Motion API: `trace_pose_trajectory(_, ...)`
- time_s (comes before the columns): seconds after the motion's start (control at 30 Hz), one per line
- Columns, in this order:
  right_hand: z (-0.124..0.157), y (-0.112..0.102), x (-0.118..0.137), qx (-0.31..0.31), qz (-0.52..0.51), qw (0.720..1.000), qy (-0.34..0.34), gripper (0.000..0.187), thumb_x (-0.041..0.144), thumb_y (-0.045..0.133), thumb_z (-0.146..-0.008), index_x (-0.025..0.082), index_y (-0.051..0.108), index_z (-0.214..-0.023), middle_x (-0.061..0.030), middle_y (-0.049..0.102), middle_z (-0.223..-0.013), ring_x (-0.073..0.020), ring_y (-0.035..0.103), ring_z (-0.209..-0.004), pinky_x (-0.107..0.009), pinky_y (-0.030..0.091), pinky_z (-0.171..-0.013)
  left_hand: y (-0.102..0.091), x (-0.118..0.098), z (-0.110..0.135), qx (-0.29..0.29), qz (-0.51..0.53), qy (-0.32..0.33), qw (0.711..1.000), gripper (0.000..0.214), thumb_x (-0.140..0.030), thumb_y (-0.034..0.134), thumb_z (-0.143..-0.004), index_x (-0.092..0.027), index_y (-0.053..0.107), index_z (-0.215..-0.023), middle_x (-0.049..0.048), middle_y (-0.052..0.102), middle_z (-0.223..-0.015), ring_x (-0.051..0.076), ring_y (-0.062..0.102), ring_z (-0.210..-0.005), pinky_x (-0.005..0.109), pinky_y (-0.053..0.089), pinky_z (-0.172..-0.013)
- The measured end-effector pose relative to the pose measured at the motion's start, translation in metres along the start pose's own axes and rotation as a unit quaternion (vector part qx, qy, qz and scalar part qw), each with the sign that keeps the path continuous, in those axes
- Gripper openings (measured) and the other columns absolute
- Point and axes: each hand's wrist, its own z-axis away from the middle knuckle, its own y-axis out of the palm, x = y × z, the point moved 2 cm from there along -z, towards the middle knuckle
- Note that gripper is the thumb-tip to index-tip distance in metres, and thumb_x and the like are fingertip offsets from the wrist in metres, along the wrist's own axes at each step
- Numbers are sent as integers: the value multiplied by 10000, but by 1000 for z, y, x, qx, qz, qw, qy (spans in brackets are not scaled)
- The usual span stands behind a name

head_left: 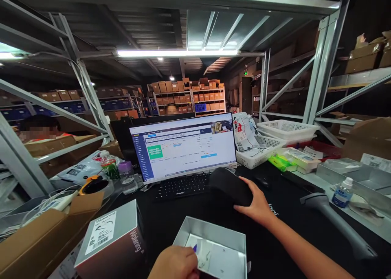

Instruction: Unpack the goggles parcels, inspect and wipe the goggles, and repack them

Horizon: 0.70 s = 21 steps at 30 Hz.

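My right hand (258, 205) rests on a black pouch-like item (229, 186) lying on the black desk mat just right of the keyboard (182, 186); its fingers curl round the item's near edge. At the bottom edge my left hand (175, 264) is closed in a pinch on a small white card with a blue mark (200, 252), inside an open grey box tray (214, 246). The box's lid (113, 240), grey with a white barcode label, lies tilted to the left of it.
A monitor (183, 146) stands behind the keyboard. White baskets (284, 132), green packets and a small bottle (342, 192) lie at the right, with a grey scanner handle (332, 218). Cardboard boxes (39, 238) and bottles fill the left. Shelf posts frame both sides; other people sit behind.
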Motion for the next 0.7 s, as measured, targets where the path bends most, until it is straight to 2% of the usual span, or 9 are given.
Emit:
trace_pose_trajectory(0.1, 0, -17, 7, -98, 40, 989, -104, 814, 281, 784, -676, 259, 421, -1404, -120, 557, -1336, -352, 534, -1234, -552, 426, -1076, -10, 3, -23, 2, 57, -101, 993, 133, -198, 742, -812, -236, 632, -748, -49, 724, -806, 181, 698, -750, 263, 459, -673)
trace_pose_trajectory(0.2, 6, -28, 16, -158, 69, 963, -207, 805, 229, 743, -689, 276, 394, -1413, -124, 560, -1299, -367, 544, -1195, -574, 443, -1043, -5, 4, -42, -22, 78, -161, 984, 91, -180, 687, -864, -239, 665, -799, -34, 728, -841, 184, 698, -793, 266, 460, -702)
trace_pose_trajectory(0.33, 13, -31, 21, -206, 58, 948, -237, 863, 250, 744, -699, 281, 342, -1462, -136, 521, -1304, -384, 529, -1195, -592, 459, -1017, 4, 15, -66, -63, 70, -202, 975, 161, -149, 560, -915, -208, 665, -809, 20, 721, -855, 205, 685, -786, 282, 461, -705)
trace_pose_trajectory(0.47, 20, -23, 23, -202, 41, 933, -296, 869, 279, 758, -709, 248, 355, -1478, -137, 513, -1299, -370, 532, -1199, -575, 472, -1014, 9, 34, -81, -108, 100, -238, 960, 169, -164, 539, -898, -197, 651, -776, 44, 702, -815, 229, 676, -762, 323, 498, -730)
trace_pose_trajectory(0.5, 22, -19, 23, -190, 33, 935, -296, 852, 268, 754, -705, 236, 373, -1467, -135, 523, -1291, -361, 542, -1188, -559, 485, -1004, 11, 36, -81, -126, 112, -246, 954, 157, -175, 524, -904, -194, 666, -840, 67, 711, -878, 252, 684, -827, 359, 514, -784)
trace_pose_trajectory(0.57, 25, -9, 24, -162, 19, 949, -269, 825, 242, 746, -694, 225, 397, -1441, -131, 542, -1277, -346, 561, -1168, -534, 500, -989, 18, 33, -76, -171, 139, -259, 940, 248, -206, 483, -926, -173, 650, -1107, 142, 687, -1146, 314, 644, -1099, 463, 483, -972)
trace_pose_trajectory(0.63, 31, 3, 27, -138, 8, 965, -222, 814, 242, 756, -689, 231, 404, -1423, -126, 548, -1279, -341, 570, -1166, -524, 505, -989, 28, 21, -66, -207, 177, -259, 927, 447, -285, 484, -942, -142, 501, -1366, 203, 540, -1416, 343, 478, -1355, 528, 366, -1128)
trace_pose_trajectory(0.7, 39, 17, 31, -130, -7, 978, -161, 811, 263, 769, -702, 240, 393, -1420, -124, 539, -1306, -342, 569, -1187, -525, 501, -1006, 39, 0, -53, -217, 222, -241, 920, 636, -397, 534, -928, -134, 366, -1483, 216, 435, -1524, 331, 407, -1425, 503, 345, -1166)
